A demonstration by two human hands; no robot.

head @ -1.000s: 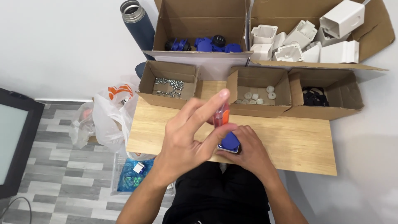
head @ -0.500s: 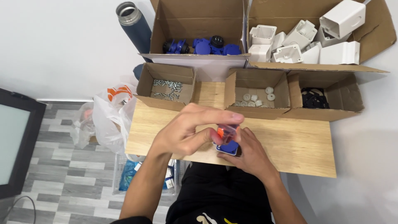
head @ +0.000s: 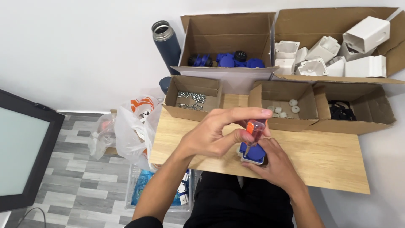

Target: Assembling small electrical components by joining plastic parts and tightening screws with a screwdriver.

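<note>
The right hand hides most of the blue part. The far right box of white housings and the left monitor run off frame.

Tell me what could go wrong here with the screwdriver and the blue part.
The left hand pinches the orange screwdriver by fingertips only, so the tip may slip toward the right hand cupping the blue part. The part sits near the wooden table front edge; loose screws could drop.

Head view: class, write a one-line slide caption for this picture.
Left hand turns an orange-handled screwdriver into a blue part steadied by the right hand over a wooden table lined with cardboard boxes.
</note>
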